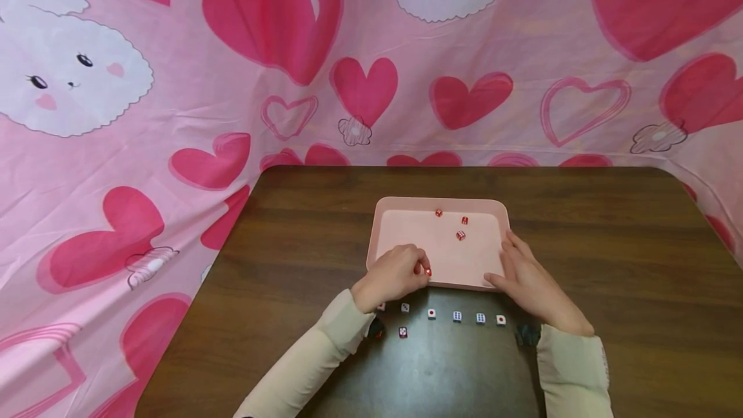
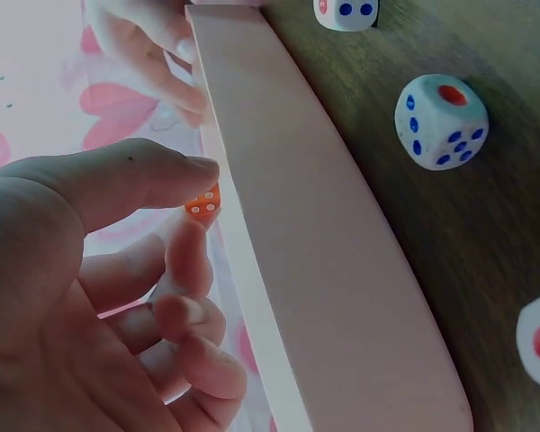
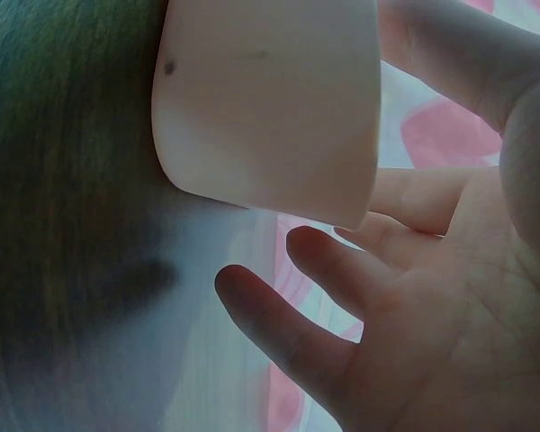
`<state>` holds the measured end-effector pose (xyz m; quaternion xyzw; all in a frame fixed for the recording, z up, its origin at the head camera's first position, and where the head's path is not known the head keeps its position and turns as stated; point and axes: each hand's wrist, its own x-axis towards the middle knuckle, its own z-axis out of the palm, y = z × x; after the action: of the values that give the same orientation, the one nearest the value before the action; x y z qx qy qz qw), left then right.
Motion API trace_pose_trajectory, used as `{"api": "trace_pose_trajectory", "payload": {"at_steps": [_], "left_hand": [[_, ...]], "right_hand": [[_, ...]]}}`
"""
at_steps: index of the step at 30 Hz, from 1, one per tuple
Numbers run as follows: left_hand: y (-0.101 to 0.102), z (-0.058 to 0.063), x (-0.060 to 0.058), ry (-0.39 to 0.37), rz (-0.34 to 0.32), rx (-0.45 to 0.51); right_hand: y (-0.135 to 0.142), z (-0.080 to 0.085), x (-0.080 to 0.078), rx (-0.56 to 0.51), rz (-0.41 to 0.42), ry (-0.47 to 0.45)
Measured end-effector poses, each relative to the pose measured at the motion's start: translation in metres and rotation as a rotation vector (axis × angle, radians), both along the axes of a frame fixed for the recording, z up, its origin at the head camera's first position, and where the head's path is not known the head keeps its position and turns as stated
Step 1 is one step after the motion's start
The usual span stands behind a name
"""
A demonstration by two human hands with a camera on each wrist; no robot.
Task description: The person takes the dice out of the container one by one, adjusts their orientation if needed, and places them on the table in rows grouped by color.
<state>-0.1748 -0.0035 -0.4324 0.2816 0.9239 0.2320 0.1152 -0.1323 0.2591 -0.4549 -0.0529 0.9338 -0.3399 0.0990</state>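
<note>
My left hand [image 1: 397, 276] pinches a small red die [image 2: 202, 200] with white pips between thumb and index finger. It holds the die at the front rim of a shallow pink tray [image 1: 380, 221]; the other fingers are loosely curled. At the tray's right front corner, my right hand [image 1: 531, 279] lies with its thumb over the front rim and its fingers along the right side. In the right wrist view, two fingers [image 3: 288, 324] extend freely below the tray corner. Inside the tray sit three red dice, one of them nearest the middle [image 1: 460, 235].
In front of the tray, a row of white dice runs across the dark wooden table [image 1: 307, 211], including one with a red pip [image 1: 431, 313]. A red die [image 1: 403, 332] lies nearer me; another is partly hidden by my left wrist. Pink heart-patterned cloth [image 1: 232, 95] hangs behind and at the sides.
</note>
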Motion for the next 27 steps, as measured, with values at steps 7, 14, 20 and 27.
{"api": "trace_pose_trajectory", "payload": {"at_steps": [7,14,20,27], "left_hand": [[-0.002,0.002,0.005,-0.011,-0.02,-0.021],[-0.004,0.002,0.011,-0.035,-0.051,-0.012],[-0.004,0.003,0.017,-0.035,-0.077,-0.002],[-0.006,0.004,0.023,-0.011,-0.091,-0.007]], "right_hand": [[0.001,-0.001,0.0,0.004,0.003,0.008],[0.001,0.0,0.001,-0.001,0.006,0.018],[0.001,0.0,0.001,-0.006,0.001,0.005],[0.0,0.001,0.0,-0.002,-0.002,0.001]]}}
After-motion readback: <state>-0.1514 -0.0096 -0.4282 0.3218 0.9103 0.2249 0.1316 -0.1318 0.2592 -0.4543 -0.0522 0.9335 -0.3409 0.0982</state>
